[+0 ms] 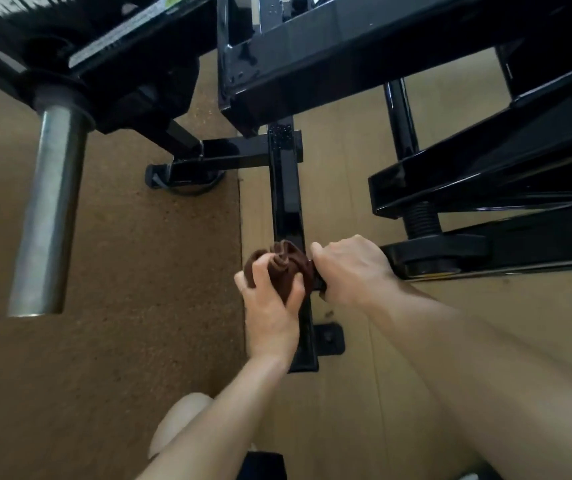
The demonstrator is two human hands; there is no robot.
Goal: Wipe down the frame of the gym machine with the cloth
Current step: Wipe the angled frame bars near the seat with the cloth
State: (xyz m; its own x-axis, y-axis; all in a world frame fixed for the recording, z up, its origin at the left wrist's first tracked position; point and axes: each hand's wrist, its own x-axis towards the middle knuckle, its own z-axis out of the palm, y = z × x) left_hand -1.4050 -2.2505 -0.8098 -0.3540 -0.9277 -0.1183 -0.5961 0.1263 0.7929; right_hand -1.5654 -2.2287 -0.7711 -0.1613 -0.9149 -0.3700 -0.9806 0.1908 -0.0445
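Risks first. The cloth (283, 268) is bunched into a tight wad, so little fabric likely meets the metal; a pass could skip the sides of the low frame bar (286, 202). Both hands crowd the same spot, so the left hand (270, 306) could lose the wad, or knuckles could scrape the bar's edge or catch the small bolted foot plate (329, 339) just right of the bar, lower centre. Upper frame members overhang at the top of the frame and the steel weight peg (49, 209) sticks out at left; from this crouch, head or arm could bump them when moving on. Droplets show on the upper frame (243, 57), so slick spots and streaks are possible.

Position: dark brown cloth sits at centre frame, right on top of the black floor-level bar that runs from centre down toward the bottom. Left hand is curled closed around the cloth, fingers wrapped over the wad from the left side. Right hand (350, 268) is closed too, pressed against the cloth's right edge and over the bar; whether it grips the cloth or the bar itself can't be told, fingers are hidden underneath. Cloth lies between the two hands, touching both. Most of the bar above the hands, up to the crosspiece (236, 154), looks still to be wiped. Floor (122, 306) is brown carpet left, tan matting right.
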